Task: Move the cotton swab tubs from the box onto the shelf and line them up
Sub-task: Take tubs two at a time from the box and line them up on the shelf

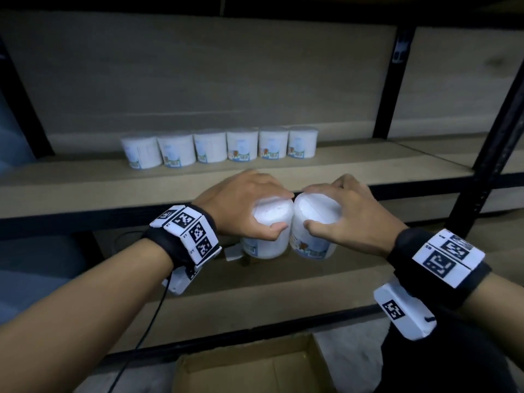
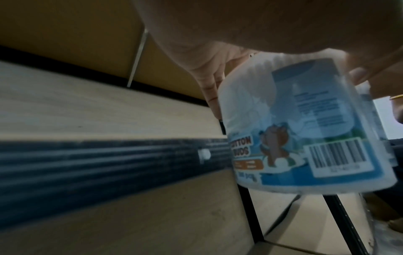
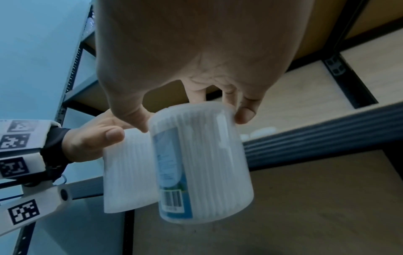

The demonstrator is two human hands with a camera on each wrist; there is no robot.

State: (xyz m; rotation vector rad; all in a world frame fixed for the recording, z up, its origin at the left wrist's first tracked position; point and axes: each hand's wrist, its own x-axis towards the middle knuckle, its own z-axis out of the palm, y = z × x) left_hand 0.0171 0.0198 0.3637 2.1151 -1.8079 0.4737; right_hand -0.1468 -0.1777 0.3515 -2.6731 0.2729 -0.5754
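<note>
My left hand (image 1: 249, 205) grips one white cotton swab tub (image 1: 270, 236) by its lid from above, and my right hand (image 1: 343, 214) grips a second tub (image 1: 310, 242) the same way. Both tubs hang side by side, touching, in front of the shelf's black front rail (image 1: 411, 185). The left wrist view shows the left tub's (image 2: 305, 129) blue label and barcode. In the right wrist view the right tub (image 3: 202, 163) is in front, the other tub (image 3: 128, 172) behind it. Several tubs (image 1: 219, 148) stand in a row at the back of the shelf board (image 1: 85, 188).
An open cardboard box (image 1: 249, 370) sits on the floor below my hands. A lower shelf board (image 1: 255, 296) lies beneath the tubs, with a black cable (image 1: 154, 316) hanging from my left wrist. A black upright post (image 1: 496, 143) stands at the right.
</note>
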